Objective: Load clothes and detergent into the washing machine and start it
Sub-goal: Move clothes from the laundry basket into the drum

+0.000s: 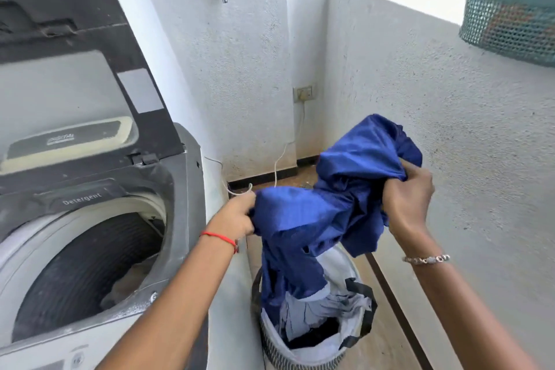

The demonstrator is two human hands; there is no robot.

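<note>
The washing machine (90, 249) stood open at the left of the frame, some laundry already in its drum. Right of it, both hands, the left hand (237, 215) and right hand (405, 198), gripped a blue garment (330, 207) above the laundry basket (312, 336). Its dangling tail could have snagged the basket rim and tipped it.

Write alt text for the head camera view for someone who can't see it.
Both hands, left hand and right hand, hold a crumpled blue garment above a laundry basket of clothes on the floor. To the left stands a top-loading washing machine with its lid raised.
</note>
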